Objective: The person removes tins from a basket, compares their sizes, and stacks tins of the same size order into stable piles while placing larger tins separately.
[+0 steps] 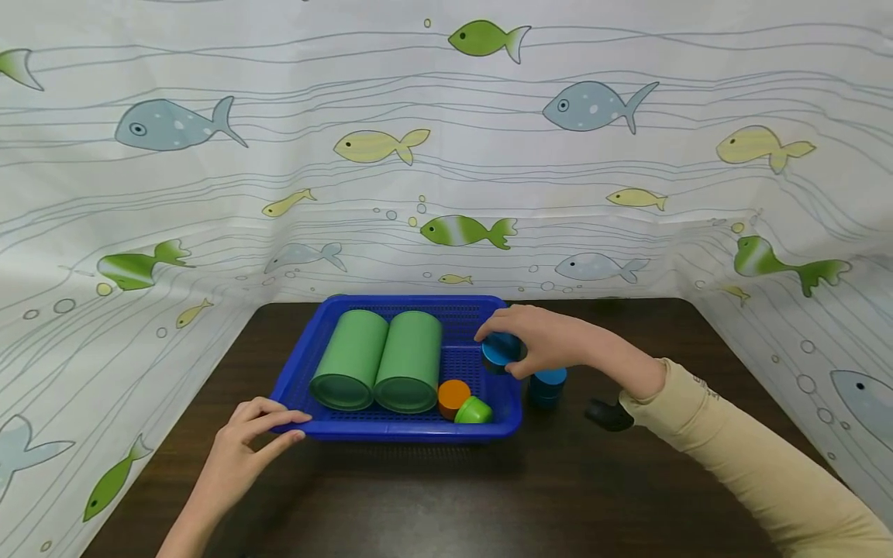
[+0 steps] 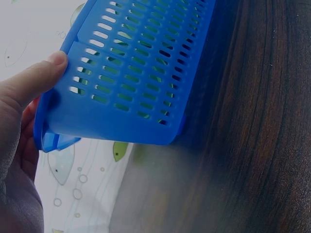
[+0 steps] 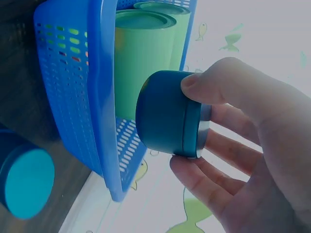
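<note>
My right hand (image 1: pixel 540 337) holds a small round blue jar (image 3: pixel 163 114) by its sides, thumb on one side and fingers on the other. In the head view this jar is over the right part of a blue plastic basket (image 1: pixel 418 428). My left hand (image 1: pixel 244 442) pinches the basket's front left corner, its thumb (image 2: pixel 57 59) on the outside of the rim. Inside the basket, two large green cans (image 1: pixel 412 353) lie side by side. An orange round piece (image 1: pixel 453 394) and a small bright green cup (image 1: pixel 474 411) sit in front, right of the cans.
Another blue round container (image 1: pixel 547 385) stands on the dark wooden table (image 1: pixel 446 504), just right of the basket. A black object (image 1: pixel 608 415) is by the right sleeve. Fish-patterned sheeting (image 1: pixel 446 178) walls the table at the back and both sides.
</note>
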`<action>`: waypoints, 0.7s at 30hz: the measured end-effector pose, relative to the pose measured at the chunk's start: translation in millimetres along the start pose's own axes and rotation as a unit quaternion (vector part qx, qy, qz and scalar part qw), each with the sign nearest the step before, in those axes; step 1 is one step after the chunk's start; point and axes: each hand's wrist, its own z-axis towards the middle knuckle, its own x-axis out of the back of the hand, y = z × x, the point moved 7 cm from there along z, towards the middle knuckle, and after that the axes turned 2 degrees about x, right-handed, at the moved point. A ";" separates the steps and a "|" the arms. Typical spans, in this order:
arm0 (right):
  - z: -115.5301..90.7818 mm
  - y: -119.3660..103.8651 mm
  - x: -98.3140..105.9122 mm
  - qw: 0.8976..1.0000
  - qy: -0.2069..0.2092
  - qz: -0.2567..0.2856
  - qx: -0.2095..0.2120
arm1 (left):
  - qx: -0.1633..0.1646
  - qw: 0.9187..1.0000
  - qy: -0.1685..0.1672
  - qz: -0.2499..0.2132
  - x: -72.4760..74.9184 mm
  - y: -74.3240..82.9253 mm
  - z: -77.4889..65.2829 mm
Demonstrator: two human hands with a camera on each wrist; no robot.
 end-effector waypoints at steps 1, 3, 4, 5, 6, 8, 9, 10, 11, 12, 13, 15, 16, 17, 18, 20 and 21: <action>-1.8 0.4 1.6 1.000 0.002 -0.001 0.002 | 0.001 1.000 0.000 0.000 0.2 -0.3 -0.3; -5.4 2.0 5.0 1.000 0.006 0.000 0.003 | 0.004 1.000 -0.001 0.002 0.3 -0.6 -0.7; -7.0 3.2 6.4 1.000 0.008 0.001 0.005 | 0.004 1.000 -0.001 0.003 0.4 -0.6 -0.8; -8.6 4.5 7.6 1.000 0.010 0.001 0.007 | 0.004 1.000 -0.001 0.003 0.3 -0.5 -0.8; -10.3 5.2 9.0 1.000 0.012 0.004 0.008 | 0.003 1.000 -0.001 0.003 0.2 -0.4 -0.8; -13.1 7.8 11.8 1.000 0.015 0.007 0.010 | 0.002 1.000 0.000 0.003 0.3 -0.3 -0.8; -14.2 8.6 13.0 1.000 0.015 0.011 0.012 | 0.001 1.000 0.000 0.003 0.3 -0.3 -0.7; -15.3 10.0 14.2 1.000 0.015 0.013 0.012 | 0.000 1.000 0.001 0.003 0.2 -0.2 -0.6; -16.4 10.8 15.7 1.000 0.016 0.017 0.011 | -0.001 1.000 0.001 0.004 0.3 -0.4 -0.6; -17.4 11.8 17.1 1.000 0.016 0.023 0.008 | -0.002 1.000 0.002 0.005 0.3 -0.6 -0.7; -18.3 13.1 18.4 1.000 0.017 0.024 0.006 | -0.002 1.000 0.002 0.007 0.3 -0.9 -0.6; -20.4 15.4 21.4 0.999 0.017 0.029 -0.001 | -0.003 1.000 0.002 0.010 0.5 -0.9 -0.5; -21.4 16.7 23.1 0.999 0.018 0.031 -0.004 | -0.004 1.000 0.002 0.012 0.5 -0.8 -0.5; -22.4 17.8 24.6 0.999 0.019 0.034 -0.006 | -0.003 1.000 0.001 0.014 0.5 -0.7 -0.4; -23.6 19.1 26.2 0.999 0.020 0.034 -0.008 | -0.004 1.000 0.001 0.015 0.4 -0.4 -0.4; -26.2 22.0 28.7 0.999 0.022 0.035 -0.015 | -0.004 1.000 0.002 0.017 0.4 0.3 -0.2; -27.6 23.7 29.6 0.999 0.023 0.037 -0.018 | -0.004 1.000 0.001 0.018 0.2 0.4 -0.3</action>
